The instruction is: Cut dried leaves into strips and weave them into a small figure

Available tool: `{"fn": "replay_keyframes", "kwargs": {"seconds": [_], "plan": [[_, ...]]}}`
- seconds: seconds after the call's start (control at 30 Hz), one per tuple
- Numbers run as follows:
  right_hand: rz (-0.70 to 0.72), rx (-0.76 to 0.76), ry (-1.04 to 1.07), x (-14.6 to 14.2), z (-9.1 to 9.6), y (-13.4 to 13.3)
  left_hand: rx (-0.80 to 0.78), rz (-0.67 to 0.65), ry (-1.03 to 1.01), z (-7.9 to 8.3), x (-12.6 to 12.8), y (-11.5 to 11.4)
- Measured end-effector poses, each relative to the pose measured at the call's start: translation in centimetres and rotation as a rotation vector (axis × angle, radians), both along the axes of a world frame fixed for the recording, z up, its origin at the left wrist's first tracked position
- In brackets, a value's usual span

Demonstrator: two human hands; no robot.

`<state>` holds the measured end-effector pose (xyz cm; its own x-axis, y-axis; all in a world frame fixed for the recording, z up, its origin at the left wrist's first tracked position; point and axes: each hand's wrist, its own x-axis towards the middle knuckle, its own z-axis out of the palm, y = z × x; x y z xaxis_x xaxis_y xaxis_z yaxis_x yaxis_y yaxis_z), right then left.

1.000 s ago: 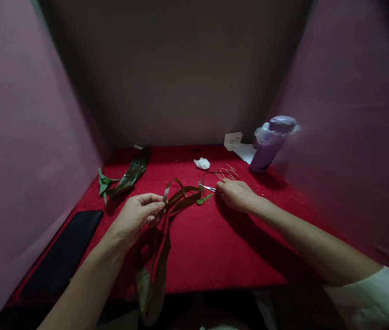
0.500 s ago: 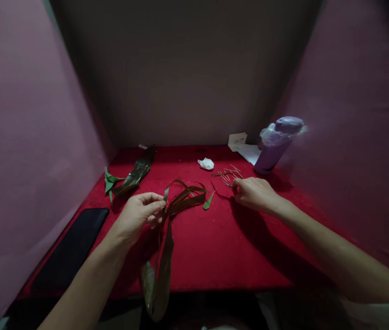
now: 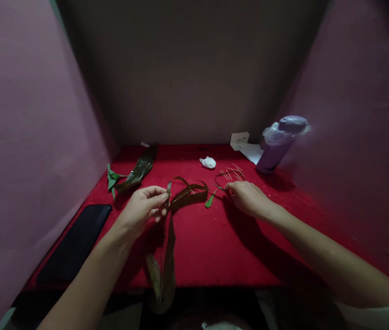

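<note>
My left hand (image 3: 148, 204) pinches a long brownish-green leaf strip (image 3: 189, 199) between thumb and fingers. The strip loops to the right over the red cloth, and its wide lower end hangs past the front edge of the table. My right hand (image 3: 247, 197) is closed on what look like small scissors (image 3: 220, 188); only their thin metal tips show, pointing left, and the grip is hidden. A small green leaf piece (image 3: 210, 200) lies between the hands. Just beyond the right hand are several toothpicks (image 3: 230, 174) and a thin brown strip.
A dark wide leaf (image 3: 141, 169) and green leaf scraps (image 3: 112, 178) lie at the back left. A black phone-like slab (image 3: 75, 243) rests at the left. Crumpled white tissue (image 3: 208, 162), papers (image 3: 251, 152) and a purple bottle (image 3: 275, 153) wrapped in plastic stand farther back.
My right hand has shifted left, and the scissor tips are nearer the green leaf piece. My left hand keeps its pinch on the strip. The hanging end has swung slightly.
</note>
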<state>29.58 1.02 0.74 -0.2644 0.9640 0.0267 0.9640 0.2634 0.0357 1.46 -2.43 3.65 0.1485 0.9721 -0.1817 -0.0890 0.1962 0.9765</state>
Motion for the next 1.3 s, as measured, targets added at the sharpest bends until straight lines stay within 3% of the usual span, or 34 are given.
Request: {"fn": "replay_keyframes", "kwargs": {"seconds": [0.13, 0.4, 0.53, 0.57, 0.6, 0.7, 0.83, 0.93, 1.07, 1.3], "plan": [[0.08, -0.048, -0.061, -1.1, -0.3, -0.4, -0.054, -0.06, -0.165, -0.2, -0.1, 0.2], [0.09, -0.057, -0.101, -1.9, 0.2, 0.2, -0.058, -0.118, -0.365, -0.6, -0.5, 0.5], [0.097, 0.0, -0.014, -4.0, 1.3, -1.7, -0.025, -0.142, -0.408, -0.9, -0.4, 0.6], [0.131, 0.005, 0.062, -5.0, 1.5, -2.5, -0.014, -0.146, -0.419, -1.0, -0.3, 0.6], [0.2, -0.065, 0.336, -6.1, 1.7, -3.3, -0.004, -0.153, -0.43, -1.1, -0.3, 0.7], [0.235, -0.582, 1.044, -9.7, 1.4, -5.5, 0.014, -0.172, -0.468, -1.4, -0.1, 0.9], [0.073, -0.912, 1.437, -12.7, 0.4, -6.8, 0.026, -0.158, -0.492, -1.6, 0.1, 0.9], [0.041, -0.951, 1.537, -13.2, -0.4, -6.6, 0.02, -0.083, -0.388, -1.7, 0.0, 0.6], [-0.002, -0.82, 1.522, -13.2, -1.2, -6.1, -0.006, 0.054, -0.09, -2.2, -0.3, -0.9], [-0.04, -0.711, 1.485, -13.0, -1.5, -5.7, 0.086, 0.017, 0.289, -2.1, -0.2, -3.7]]}}
